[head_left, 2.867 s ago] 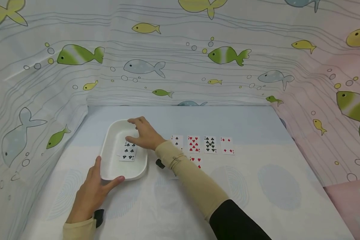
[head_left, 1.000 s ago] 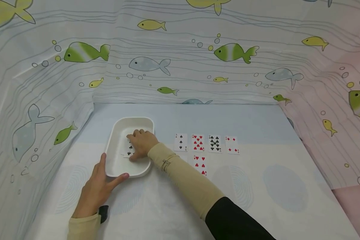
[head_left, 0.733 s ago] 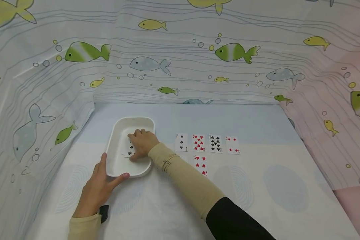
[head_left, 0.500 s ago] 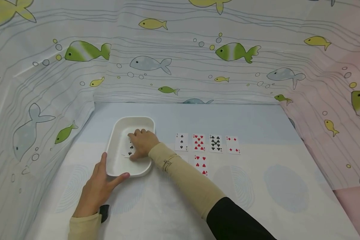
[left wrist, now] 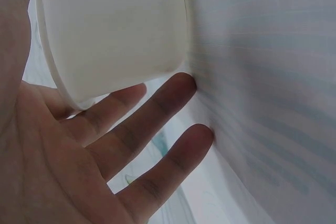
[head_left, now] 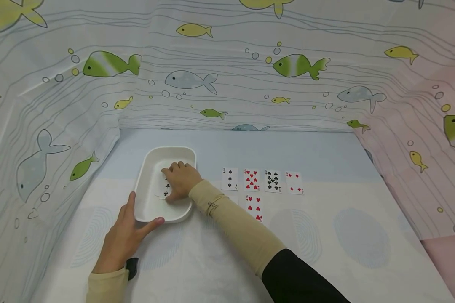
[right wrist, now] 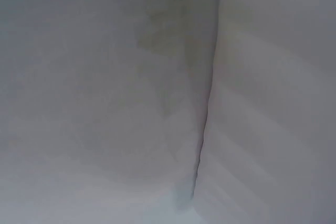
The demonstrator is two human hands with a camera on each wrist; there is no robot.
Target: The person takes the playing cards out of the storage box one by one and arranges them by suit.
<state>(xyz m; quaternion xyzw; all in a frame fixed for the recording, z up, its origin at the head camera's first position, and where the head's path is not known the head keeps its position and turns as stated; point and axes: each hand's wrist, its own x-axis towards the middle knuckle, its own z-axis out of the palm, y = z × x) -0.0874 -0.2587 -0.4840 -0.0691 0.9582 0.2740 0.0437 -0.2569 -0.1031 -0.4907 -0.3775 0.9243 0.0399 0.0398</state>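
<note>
A white plastic tray (head_left: 145, 210) stands at the left of the table in the head view. My left hand (head_left: 120, 237) spans its near left corner, thumb on the near rim. The left wrist view shows the fairly straight fingers (left wrist: 152, 111) of that hand beside the tray wall (left wrist: 113, 30). Inside the tray, my right hand (head_left: 182, 179) bends over a playing card (head_left: 167, 188) with black clubs, thumb at its near end and fingers toward its far end. Much of the card is hidden. The right wrist view shows only blurred pale surfaces.
Right of the tray lie face-up cards in a row: three of spades (head_left: 229, 179), a hearts card (head_left: 252, 180), nine of clubs (head_left: 273, 181) and four of diamonds (head_left: 295, 183). Below them lies the six of hearts (head_left: 254, 208). My right sleeve crosses the table (head_left: 326, 252).
Since the earliest frame, my right hand has come down onto the clubs card in the tray. Over the last second both hands stay nearly still, with only a slight shift of view.
</note>
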